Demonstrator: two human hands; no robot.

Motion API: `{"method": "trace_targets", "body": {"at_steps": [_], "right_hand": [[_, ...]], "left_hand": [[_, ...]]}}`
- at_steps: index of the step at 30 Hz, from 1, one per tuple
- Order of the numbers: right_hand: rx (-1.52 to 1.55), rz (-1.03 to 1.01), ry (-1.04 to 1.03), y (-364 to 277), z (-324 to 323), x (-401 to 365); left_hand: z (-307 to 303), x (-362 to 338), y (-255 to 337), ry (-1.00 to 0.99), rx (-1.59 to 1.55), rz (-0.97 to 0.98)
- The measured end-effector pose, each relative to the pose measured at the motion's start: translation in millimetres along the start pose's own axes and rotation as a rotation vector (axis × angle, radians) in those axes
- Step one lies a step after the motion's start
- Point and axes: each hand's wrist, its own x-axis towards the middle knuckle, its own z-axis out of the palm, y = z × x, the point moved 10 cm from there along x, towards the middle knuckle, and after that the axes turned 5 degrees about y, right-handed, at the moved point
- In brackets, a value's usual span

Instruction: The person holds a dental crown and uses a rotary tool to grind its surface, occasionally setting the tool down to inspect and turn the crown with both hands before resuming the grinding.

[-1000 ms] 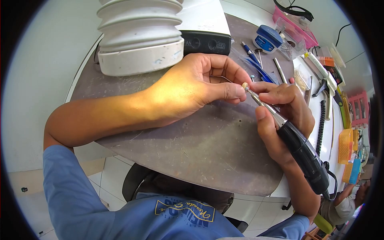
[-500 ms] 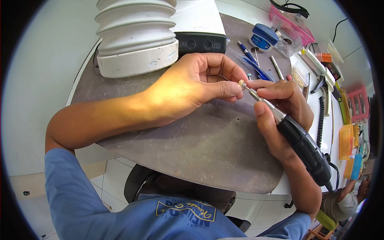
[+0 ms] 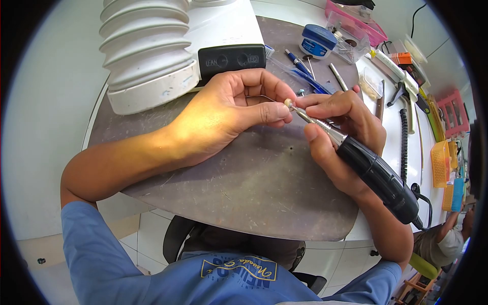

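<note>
My left hand (image 3: 236, 104) pinches a small cream-coloured piece (image 3: 288, 103), which looks like a dental crown, between thumb and fingertips. My right hand (image 3: 351, 127) is wrapped round a handpiece (image 3: 376, 170), a rotary tool with a black body and silver nose. Its thin tip points up and left, right at the cream piece. The fingertips of both hands come close together there. Both hands are over the scratched grey-brown worktop (image 3: 254, 188). A thin wire-like line shows between my left fingers and thumb.
A ribbed white hose (image 3: 145, 46) and a black control panel (image 3: 231, 60) stand behind my left hand. Behind my right hand are a blue-lidded jar (image 3: 316, 41), pens (image 3: 297, 60) and a pink basket (image 3: 373, 30). A dispensing gun (image 3: 399, 73) and coiled cord (image 3: 404, 142) lie right.
The camera view has shifted, so the hose, panel and both hands appear further left. The hands keep their grips, with the handpiece tip still at the cream piece.
</note>
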Motion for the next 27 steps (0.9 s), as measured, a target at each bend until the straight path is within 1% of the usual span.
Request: {"method": "trace_targets", "body": {"at_steps": [3, 5, 9, 11, 12, 18, 25, 27], "right_hand": [[0.005, 0.033, 0.004, 0.0, -1.5, -0.6], [-0.003, 0.118, -0.110, 4.2, 5.8, -3.3], [-0.029, 0.148, -0.116, 1.9, 6.6, -3.7], [-0.037, 0.168, -0.081, 1.5, 4.2, -2.9], [-0.067, 0.130, -0.074, 0.3, 3.5, -2.2], [0.004, 0.099, -0.111, 0.6, 6.0, -3.8], [0.008, 0.105, -0.091, 2.2, 3.4, -3.1], [-0.053, 0.037, -0.126, -1.6, 5.6, -3.9]], "left_hand": [[0.8, -0.3, -0.1, -0.002, 0.001, -0.002], [0.3, 0.0, -0.5, -0.001, 0.007, -0.010], [-0.4, -0.2, -1.1, 0.003, 0.011, 0.003], [-0.9, -0.5, 0.2, 0.004, 0.033, 0.022], [-0.9, -0.7, 0.8, 0.002, 0.029, 0.027], [0.1, -2.8, 0.4, -0.002, 0.011, -0.003], [-0.1, -1.0, 0.6, 0.004, 0.023, -0.001], [0.2, -1.1, 0.0, -0.001, 0.031, -0.003]]}}
